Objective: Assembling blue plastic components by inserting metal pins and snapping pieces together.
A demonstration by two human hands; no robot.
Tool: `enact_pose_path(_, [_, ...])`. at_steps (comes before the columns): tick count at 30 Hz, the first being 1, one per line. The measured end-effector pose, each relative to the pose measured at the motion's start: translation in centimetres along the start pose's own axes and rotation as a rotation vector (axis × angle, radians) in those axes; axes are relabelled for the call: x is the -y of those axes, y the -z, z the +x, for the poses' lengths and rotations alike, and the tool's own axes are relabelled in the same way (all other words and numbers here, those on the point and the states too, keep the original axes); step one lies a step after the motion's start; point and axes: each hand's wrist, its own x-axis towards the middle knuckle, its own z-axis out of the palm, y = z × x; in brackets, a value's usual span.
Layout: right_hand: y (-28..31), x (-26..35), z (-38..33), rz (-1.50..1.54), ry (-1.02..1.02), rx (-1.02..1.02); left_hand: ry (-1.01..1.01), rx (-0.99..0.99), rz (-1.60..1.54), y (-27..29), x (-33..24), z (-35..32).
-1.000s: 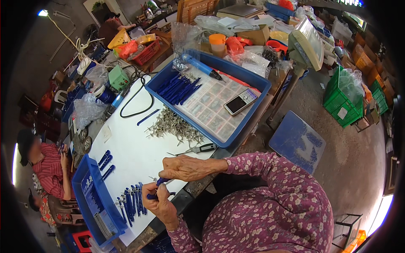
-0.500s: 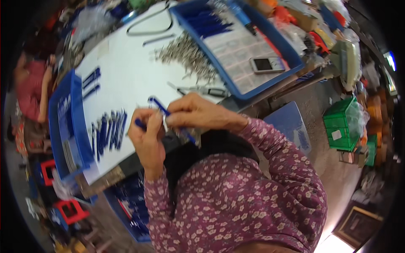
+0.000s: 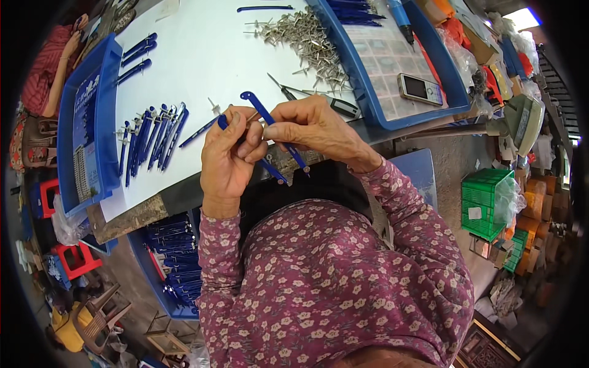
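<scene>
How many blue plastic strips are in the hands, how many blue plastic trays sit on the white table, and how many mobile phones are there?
Blue plastic strips, held by left hand and right hand: 2
Blue plastic trays on the white table: 2
Silver mobile phone: 1
Total: 5

Pins (image 3: 307, 40) behind hands (image 3: 270, 144) (phone (image 3: 420, 89) right)
</scene>
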Motion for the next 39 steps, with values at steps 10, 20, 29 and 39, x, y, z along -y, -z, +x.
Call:
enact_pose_path(10, [-0.9,1.1,0.3,-0.021,0.014,0.039,0.055,0.122,-0.345,2.4,1.0,0.6])
enact_pose_path(20, [-1.8,1.7,-0.7,-0.427,0.074,0.044,-0.024,0.341,-0.314,3.7,2.1,0.9])
enact_pose_path(29, [-2.3,1.7,-0.9,-0.569,0.287,-0.011,-0.041,0.288,-0.295,3.5,2.0,0.3])
enact_pose_path(39, [-0.2,-1.0,-0.3,-0.342,0.147,-0.023,-0.204,-0.045,0.329,-0.3,0.0,-1.0])
